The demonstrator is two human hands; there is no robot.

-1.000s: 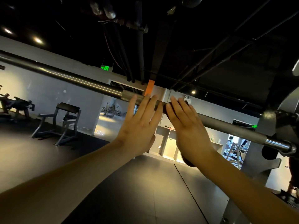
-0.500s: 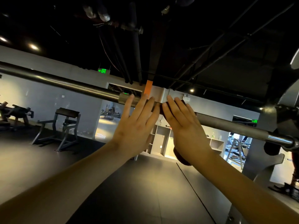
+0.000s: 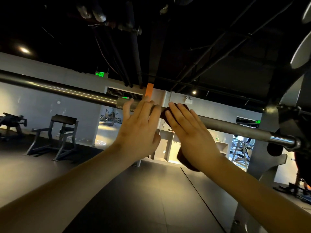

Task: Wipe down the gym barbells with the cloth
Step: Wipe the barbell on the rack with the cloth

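Right hand [image 3: 193, 135] presses the dark cloth [image 3: 184, 158], fingers flat, against the barbell [image 3: 235, 127]. Left hand [image 3: 139, 130] rests straight-fingered alongside.

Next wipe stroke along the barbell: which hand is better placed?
Right. The right hand presses the dark red cloth onto the barbell; the left hand rests bare-fingered on it, no cloth.
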